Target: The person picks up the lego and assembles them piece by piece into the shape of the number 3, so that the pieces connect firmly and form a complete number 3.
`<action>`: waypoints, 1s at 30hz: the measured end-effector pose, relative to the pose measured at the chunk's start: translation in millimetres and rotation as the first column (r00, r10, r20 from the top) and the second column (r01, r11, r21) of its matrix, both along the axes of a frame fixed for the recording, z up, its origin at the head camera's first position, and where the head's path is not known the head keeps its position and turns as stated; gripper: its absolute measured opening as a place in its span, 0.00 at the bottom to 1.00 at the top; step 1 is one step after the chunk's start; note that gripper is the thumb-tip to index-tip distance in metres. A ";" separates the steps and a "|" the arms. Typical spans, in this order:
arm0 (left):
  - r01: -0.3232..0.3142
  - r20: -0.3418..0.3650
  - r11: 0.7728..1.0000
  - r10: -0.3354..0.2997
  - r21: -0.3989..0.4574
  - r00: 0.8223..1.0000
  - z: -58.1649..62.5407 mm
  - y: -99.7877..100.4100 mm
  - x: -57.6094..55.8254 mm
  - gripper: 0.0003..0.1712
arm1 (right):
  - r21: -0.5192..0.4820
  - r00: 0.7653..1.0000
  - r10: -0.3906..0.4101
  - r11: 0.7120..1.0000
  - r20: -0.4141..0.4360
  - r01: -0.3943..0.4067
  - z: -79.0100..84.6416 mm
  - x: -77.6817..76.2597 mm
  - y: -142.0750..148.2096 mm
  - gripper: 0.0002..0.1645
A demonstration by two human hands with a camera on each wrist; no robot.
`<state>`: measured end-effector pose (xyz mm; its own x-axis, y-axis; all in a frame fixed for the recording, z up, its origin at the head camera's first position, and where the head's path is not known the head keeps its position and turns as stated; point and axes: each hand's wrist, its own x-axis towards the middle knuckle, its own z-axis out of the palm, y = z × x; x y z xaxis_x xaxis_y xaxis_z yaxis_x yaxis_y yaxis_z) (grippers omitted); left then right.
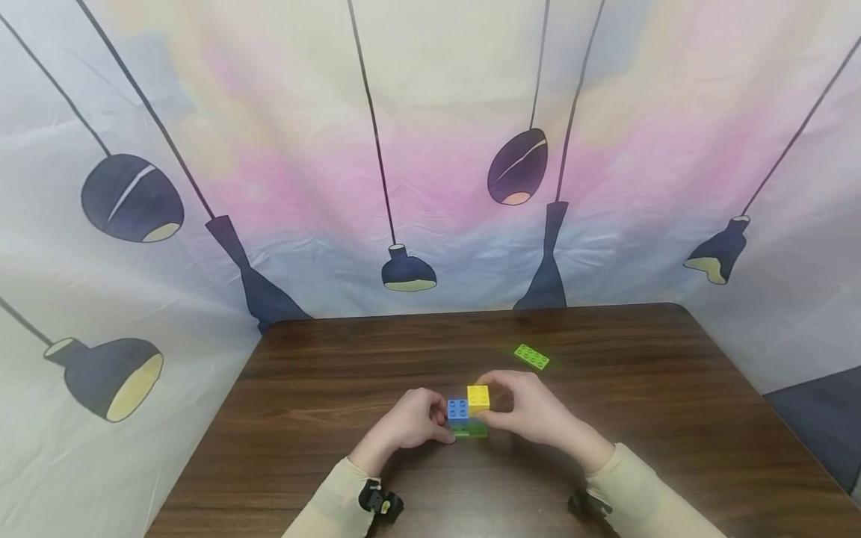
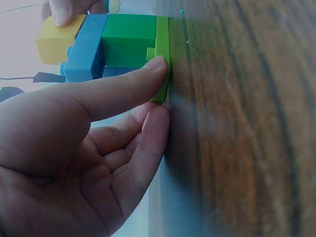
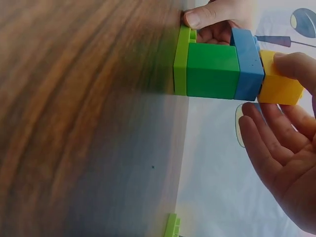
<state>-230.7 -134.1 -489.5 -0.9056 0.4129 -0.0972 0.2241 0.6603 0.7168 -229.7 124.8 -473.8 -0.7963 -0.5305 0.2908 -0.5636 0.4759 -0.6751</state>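
A small stack of toy building bricks stands on the table. At its bottom lies a lime green plate [image 3: 181, 69], and on that sits a darker green brick [image 3: 212, 70]. Above them comes a blue brick [image 1: 457, 409], with a yellow brick [image 1: 478, 396] over its right part. My left hand [image 1: 417, 418] holds the lime plate's left end at table level, thumb on its upper side and fingers low by its edge. Thumb and fingers of my right hand [image 1: 531, 407] pinch the yellow brick from the right. In the right wrist view the yellow brick's underside is right at the blue brick.
Another lime green studded plate [image 1: 531, 356] lies loose on the table behind my right hand. The dark wooden table [image 1: 336, 351] ends at a hanging cloth [image 1: 289, 172] printed with lamps, which rises behind it and at both sides.
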 end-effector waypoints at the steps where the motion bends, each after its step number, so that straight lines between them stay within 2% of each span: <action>1: 0.002 0.000 1.000 -0.002 -0.002 1.000 0.1 0.3 -0.2 0.16 | -0.001 1.000 -0.006 1.000 0.000 0.006 -0.1 0.4 -0.5 0.23; 20: 0.010 -0.012 1.000 -0.010 -0.003 1.000 1.1 -1.2 -2.9 0.16 | 0.022 0.998 -0.049 0.999 -0.043 0.050 1.2 -1.0 -1.5 0.23; 30: 0.002 -0.003 1.000 -0.002 -0.007 1.000 -1.2 -0.3 -1.6 0.17 | 0.028 0.997 -0.075 0.997 -0.012 0.075 -0.2 0.6 -2.1 0.22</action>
